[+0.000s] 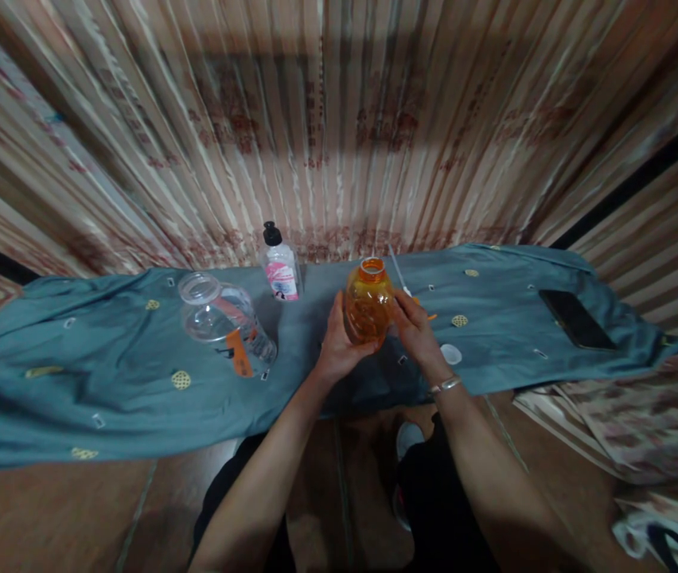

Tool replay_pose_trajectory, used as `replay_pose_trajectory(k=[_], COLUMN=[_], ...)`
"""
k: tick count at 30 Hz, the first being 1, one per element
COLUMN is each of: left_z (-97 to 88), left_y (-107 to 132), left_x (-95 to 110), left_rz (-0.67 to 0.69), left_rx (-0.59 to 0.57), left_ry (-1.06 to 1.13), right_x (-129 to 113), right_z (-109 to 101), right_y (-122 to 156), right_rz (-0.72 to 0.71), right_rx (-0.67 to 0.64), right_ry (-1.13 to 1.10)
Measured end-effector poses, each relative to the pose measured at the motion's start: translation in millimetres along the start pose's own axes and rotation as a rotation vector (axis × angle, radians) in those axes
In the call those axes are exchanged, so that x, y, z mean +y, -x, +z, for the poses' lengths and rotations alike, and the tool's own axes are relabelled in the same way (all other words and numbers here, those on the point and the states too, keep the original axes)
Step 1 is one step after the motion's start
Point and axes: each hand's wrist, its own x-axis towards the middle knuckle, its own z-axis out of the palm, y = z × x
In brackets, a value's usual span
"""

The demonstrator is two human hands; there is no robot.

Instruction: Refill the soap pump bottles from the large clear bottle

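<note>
A translucent orange bottle (368, 306) with an uncapped, upward-facing mouth is held between my two hands above the cloth. My left hand (339, 342) wraps around its left side and underside. On the other side, the fingers of my right hand (415, 322) press against the bottle's right wall. A white round lid (450, 354) lies on the cloth near my right wrist. Behind my right hand lies a thin, pale stick-like thing (399, 270), and an orange bit shows beside it, partly hidden by the fingers.
A table under a teal patterned cloth (136, 374) runs across the view. On its left stands a large clear plastic jug (225, 318) with an orange label. A clear pump bottle (281, 270) with a pink label stands further back. A black phone (576, 318) lies at right. Curtains (339, 143) hang behind.
</note>
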Motion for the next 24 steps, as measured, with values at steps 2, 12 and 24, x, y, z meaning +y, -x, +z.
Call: replay_pose_trajectory(k=[2,12,24], left_z=[2.3,9.6,4.8], left_y=[-3.5,-8.1,-2.5], left_x=[3.5,13.3,6.0], left_rz=[-0.003,0.037,0.036], left_rx=[-0.029,-0.017,0.132], left_ry=[0.026,0.046,-0.123], right_x=[0.9,9.2,19.5], right_z=[0.3,-4.5,-14.9], right_y=[-1.6,-4.5,-8.6], right_rz=[0.001,0.012,0.026], right_rx=[-0.030,-0.050,0.107], right_ry=[-0.023,0.050,0.136])
